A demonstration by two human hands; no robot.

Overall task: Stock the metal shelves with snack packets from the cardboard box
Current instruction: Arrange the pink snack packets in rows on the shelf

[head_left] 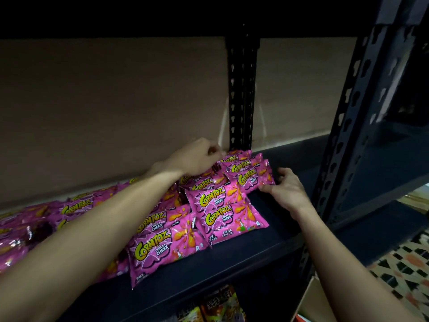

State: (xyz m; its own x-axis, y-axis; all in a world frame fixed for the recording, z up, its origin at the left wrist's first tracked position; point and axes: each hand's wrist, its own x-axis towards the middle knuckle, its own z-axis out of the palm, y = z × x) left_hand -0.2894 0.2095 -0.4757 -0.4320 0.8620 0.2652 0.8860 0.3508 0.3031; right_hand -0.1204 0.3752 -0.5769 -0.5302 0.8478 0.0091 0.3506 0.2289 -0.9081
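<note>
Under both forearms runs a dark, matte metal shelf (232,259), its flat deck bare toward the right hand (286,188) and crowded with glossy pink snack packets (162,247) beneath and behind the left hand (197,159). Beyond the fingers stands a plain brown backing board (116,108), smooth and dull, split by a black slotted upright (241,101); a second perforated post (343,126) rises just right of the right hand. Between the two hands sits a small stack of rear packets (248,175), crinkled foil pillows with yellow lettering. The right hand pinches their right edge, thumb below and fingers curled above. The left hand's fingers curl onto their far left corner, but blur hides whether they grip. Below the right forearm show a cardboard box (311,298) and patterned floor (404,270).
</note>
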